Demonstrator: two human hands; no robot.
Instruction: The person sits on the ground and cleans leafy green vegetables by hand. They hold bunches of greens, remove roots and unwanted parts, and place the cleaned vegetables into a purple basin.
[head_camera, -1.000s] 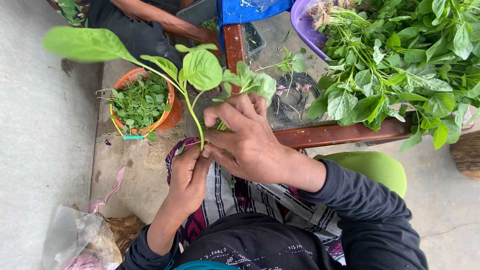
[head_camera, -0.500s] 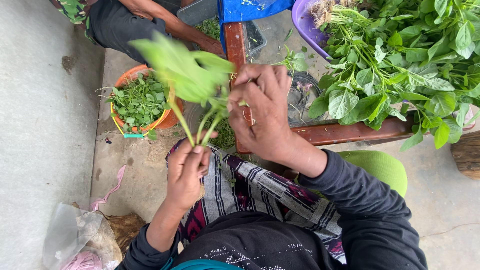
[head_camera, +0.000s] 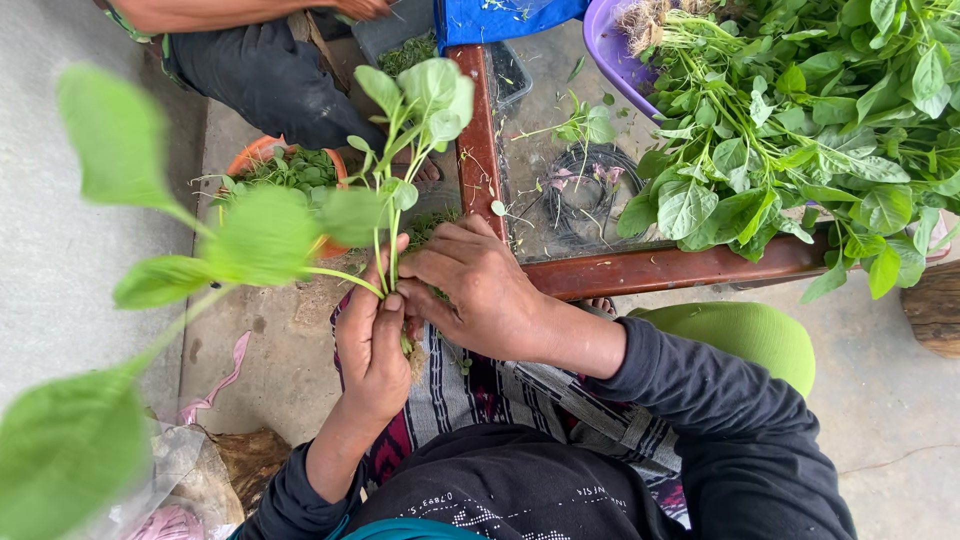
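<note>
The left hand (head_camera: 372, 345) clenches a small bunch of leafy stalks (head_camera: 395, 160) near their lower ends, just above the lap; the right hand (head_camera: 478, 285) closes on the same stems (head_camera: 385, 265) beside it, fingers curled over them. The bunch stands upright, its leaves spreading toward the orange basket (head_camera: 250, 158) of picked greens. These stalks look light, thin and soft, likely to snap or bruise under a hard squeeze, so the firmer lower stem seems the best place for a grip, not the floppy leaves. A big heap of greens (head_camera: 800, 130) lies on the surface at right.
</note>
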